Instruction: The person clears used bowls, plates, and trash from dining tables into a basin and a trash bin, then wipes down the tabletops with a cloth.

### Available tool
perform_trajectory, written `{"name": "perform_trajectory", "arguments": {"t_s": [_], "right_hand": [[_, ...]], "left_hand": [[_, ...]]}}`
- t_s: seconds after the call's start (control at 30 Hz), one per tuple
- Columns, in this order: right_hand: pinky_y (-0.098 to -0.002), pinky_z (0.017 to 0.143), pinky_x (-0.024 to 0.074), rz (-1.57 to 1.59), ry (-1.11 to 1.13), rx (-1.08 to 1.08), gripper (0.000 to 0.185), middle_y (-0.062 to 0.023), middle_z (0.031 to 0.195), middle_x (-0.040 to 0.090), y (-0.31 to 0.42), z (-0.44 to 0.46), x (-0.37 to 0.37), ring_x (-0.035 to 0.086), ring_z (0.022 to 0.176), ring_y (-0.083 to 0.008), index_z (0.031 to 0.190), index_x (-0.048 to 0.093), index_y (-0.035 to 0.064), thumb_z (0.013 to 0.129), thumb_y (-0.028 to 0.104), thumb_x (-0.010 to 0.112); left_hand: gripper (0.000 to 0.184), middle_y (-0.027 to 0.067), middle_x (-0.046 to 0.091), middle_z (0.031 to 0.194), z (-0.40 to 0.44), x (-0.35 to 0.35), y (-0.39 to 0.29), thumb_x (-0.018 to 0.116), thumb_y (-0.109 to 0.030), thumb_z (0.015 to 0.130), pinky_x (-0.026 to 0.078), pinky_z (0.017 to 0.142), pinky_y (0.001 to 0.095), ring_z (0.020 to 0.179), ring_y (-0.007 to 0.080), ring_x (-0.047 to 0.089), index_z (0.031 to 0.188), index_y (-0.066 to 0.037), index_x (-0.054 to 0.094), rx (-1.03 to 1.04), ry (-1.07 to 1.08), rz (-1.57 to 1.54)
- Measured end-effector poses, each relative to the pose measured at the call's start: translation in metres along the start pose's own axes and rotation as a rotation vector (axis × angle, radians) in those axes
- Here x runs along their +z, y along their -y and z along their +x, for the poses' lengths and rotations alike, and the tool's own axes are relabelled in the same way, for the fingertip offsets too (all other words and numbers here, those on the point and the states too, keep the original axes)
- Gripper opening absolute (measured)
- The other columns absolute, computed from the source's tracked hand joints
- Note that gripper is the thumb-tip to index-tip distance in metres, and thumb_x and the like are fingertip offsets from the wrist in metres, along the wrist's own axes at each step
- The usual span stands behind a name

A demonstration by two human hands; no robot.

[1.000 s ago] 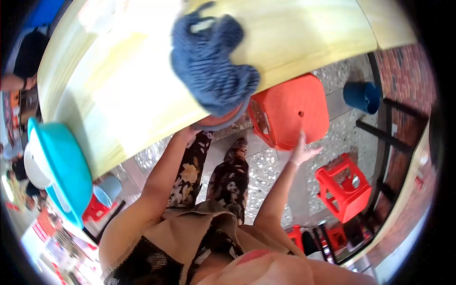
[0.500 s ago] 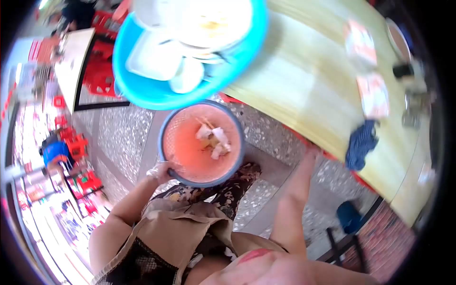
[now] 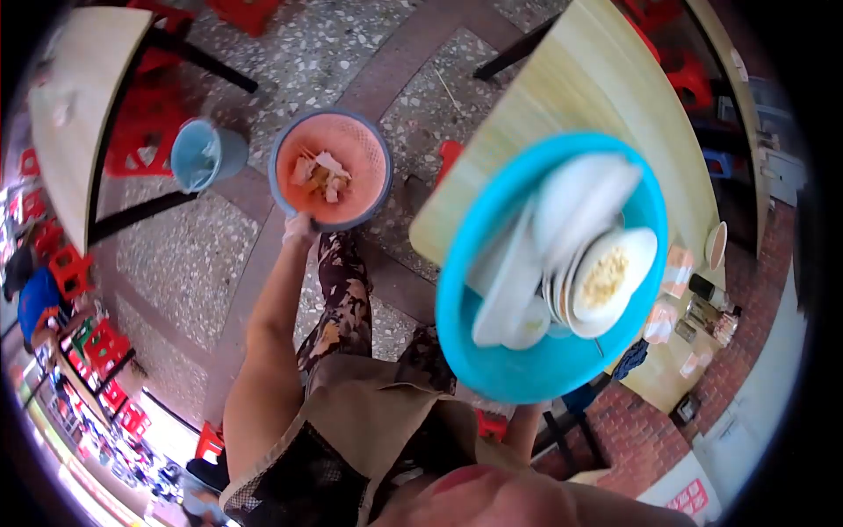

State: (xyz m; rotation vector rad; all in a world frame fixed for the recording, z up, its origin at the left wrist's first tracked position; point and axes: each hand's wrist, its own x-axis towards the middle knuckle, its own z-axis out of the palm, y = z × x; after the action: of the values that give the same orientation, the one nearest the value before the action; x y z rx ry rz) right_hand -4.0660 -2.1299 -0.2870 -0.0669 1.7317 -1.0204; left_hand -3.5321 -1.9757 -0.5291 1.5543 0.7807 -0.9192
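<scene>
My left hand (image 3: 301, 230) is closed on the rim of a pink mesh waste basket (image 3: 364, 189) with a grey rim. Crumpled tissues and food scraps (image 3: 325, 176) lie at its bottom. To the right, a bright blue basin (image 3: 479, 360) is tilted above the table's edge. Stacked white plates and bowls (image 3: 584, 211) fill it, and the top bowl (image 3: 615, 277) holds yellowish food bits. My right forearm (image 3: 524, 432) reaches up beneath the basin's near side; the basin hides my right hand and its fingers, which appear to support it.
A wooden table (image 3: 544, 97) stands behind the basin, with tissue packs (image 3: 676, 270) and condiment jars (image 3: 702, 312) on its right part. A light blue bucket (image 3: 207, 156) sits at the left near red stools (image 3: 145, 132) and another table (image 3: 83, 88). A person in blue (image 3: 37, 303) is at far left.
The view has turned. The blue basin has shifted from the upper left to the right, nearer my body, with my right arm now under it. The waste basket remains in my left hand, farther out.
</scene>
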Motion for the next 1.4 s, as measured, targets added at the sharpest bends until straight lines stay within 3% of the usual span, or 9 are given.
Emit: {"name": "perform_trajectory", "arguments": {"t_s": [0.37,0.47,0.53,0.6,0.67,0.77,0.87,1.2,1.4], "right_hand": [[-0.0391,0.093,0.0419,-0.177,-0.109,0.179,0.046,-0.0108,0.118,0.055,-0.044,-0.08,0.056,0.054,0.104,-0.0244,0.123,0.05,0.0082,0.089,0.039,0.049],[-0.0392,0.093,0.0418,-0.208,-0.135,0.222,0.046,-0.0107,0.118,0.055,-0.047,-0.087,0.057,0.054,0.104,-0.0244,0.123,0.05,0.0081,0.089,0.039,0.049],[-0.0392,0.093,0.0417,-0.213,-0.146,0.247,0.046,-0.0107,0.118,0.055,-0.048,-0.091,0.057,0.054,0.104,-0.0243,0.123,0.05,0.008,0.089,0.039,0.049],[-0.0393,0.093,0.0416,-0.213,-0.158,0.266,0.046,-0.0106,0.118,0.055,-0.05,-0.1,0.053,0.054,0.104,-0.0243,0.123,0.05,0.008,0.09,0.039,0.049],[-0.0393,0.093,0.0416,-0.204,-0.149,0.278,0.046,-0.0106,0.117,0.055,-0.053,-0.105,0.049,0.054,0.104,-0.0243,0.123,0.05,0.0079,0.09,0.039,0.049],[-0.0394,0.093,0.0415,-0.161,-0.126,0.285,0.046,-0.0105,0.117,0.055,-0.057,-0.119,0.044,0.054,0.104,-0.0243,0.123,0.05,0.0078,0.09,0.039,0.048],[-0.0395,0.093,0.0414,-0.107,-0.091,0.279,0.046,-0.0104,0.116,0.056,-0.062,-0.129,0.038,0.054,0.104,-0.0242,0.123,0.05,0.0076,0.09,0.039,0.048],[-0.0398,0.093,0.0411,0.082,0.029,0.228,0.046,-0.0102,0.115,0.056,-0.073,-0.139,0.006,0.054,0.103,-0.0241,0.123,0.05,0.0073,0.09,0.039,0.047],[-0.0397,0.085,0.0448,0.372,0.043,0.209,0.042,-0.0106,0.107,0.06,-0.118,-0.102,-0.102,0.056,0.097,-0.0249,0.112,0.054,0.0052,0.092,0.041,0.045]], "left_hand": [[0.027,0.0103,0.061,0.08,0.18,0.291,0.024,0.057,-0.011,0.077,0.047,0.049,0.0332,0.066,0.0216,0.059,0.102,0.0,0.058,0.297,0.421,0.274],[0.038,0.0118,0.064,0.094,0.193,0.353,0.075,0.058,-0.011,0.077,0.049,0.074,0.0325,0.086,0.0231,0.06,0.112,-0.001,0.053,0.29,0.496,0.381],[0.048,0.016,0.062,0.102,0.17,0.378,0.078,0.064,-0.018,0.075,0.048,0.081,0.0341,0.095,0.027,0.059,0.116,0.002,0.049,0.219,0.233,0.628],[0.069,0.0212,0.058,0.11,0.156,0.378,0.079,0.07,-0.028,0.074,0.046,0.087,0.0367,0.102,0.0308,0.057,0.125,0.004,0.038,0.23,0.198,0.81],[0.089,0.0257,0.053,0.118,0.131,0.371,0.062,0.073,-0.037,0.072,0.041,0.094,0.0385,0.11,0.0339,0.053,0.132,0.007,0.023,0.331,0.42,0.372],[0.09,0.0246,0.043,0.132,0.032,0.347,0.005,0.05,-0.059,0.082,0.034,0.1,0.0414,0.121,0.0378,0.043,0.139,0.002,0.015,0.063,0.327,1.014],[0.079,0.026,0.046,0.128,0.064,0.32,0.126,0.031,-0.062,0.088,0.03,0.103,0.0414,0.124,0.038,0.039,0.138,-0.001,0.024,0.273,0.881,1.133],[0.063,0.0205,0.048,0.126,0.031,0.348,0.11,0.041,-0.042,0.089,0.036,0.096,0.0364,0.114,0.0297,0.045,0.135,0.0,0.031,0.489,0.763,1.31],[0.055,0.0173,0.05,0.125,0.013,0.304,-0.012,0.048,-0.029,0.09,0.039,0.092,0.0334,0.108,0.0248,0.049,0.134,0.0,0.035,0.56,0.839,1.15]]}}
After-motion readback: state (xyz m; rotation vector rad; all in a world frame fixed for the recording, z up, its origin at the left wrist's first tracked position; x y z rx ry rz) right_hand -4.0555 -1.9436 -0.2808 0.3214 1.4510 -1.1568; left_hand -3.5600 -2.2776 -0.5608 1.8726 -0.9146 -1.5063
